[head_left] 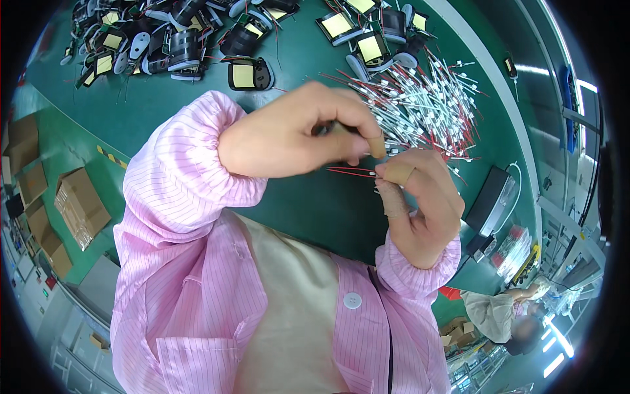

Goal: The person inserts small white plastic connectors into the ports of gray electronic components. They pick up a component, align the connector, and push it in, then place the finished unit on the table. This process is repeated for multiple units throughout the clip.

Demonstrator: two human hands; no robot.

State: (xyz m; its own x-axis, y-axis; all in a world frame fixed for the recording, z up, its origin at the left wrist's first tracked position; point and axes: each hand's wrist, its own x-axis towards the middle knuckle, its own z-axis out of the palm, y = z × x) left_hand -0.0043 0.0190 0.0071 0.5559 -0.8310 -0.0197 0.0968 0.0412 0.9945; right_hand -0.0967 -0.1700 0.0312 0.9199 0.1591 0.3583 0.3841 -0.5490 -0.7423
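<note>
Above the green table, my right hand (pixel 426 203) is closed in a pinch on a connector wire (pixel 351 171). Its thin red strands stick out leftward from my fingertips, and a small white end shows beside them. My left hand (pixel 298 131) is curled just to the left and above, slightly blurred. Its thumb and forefinger are pressed together close to the right fingertips; what lies between them is hidden. Tan tape wraps fingers on both hands. Right behind my hands spreads a big loose pile of white and red connector wires (pixel 426 105).
Black device housings (pixel 184 49) with yellow pads and wires heap along the far left of the table (pixel 295 217). A single housing (pixel 249 74) lies nearer. A dark box-shaped device (pixel 489 200) stands at right. Cardboard boxes (pixel 82 203) sit on the left floor; another person (pixel 495 315) is at lower right.
</note>
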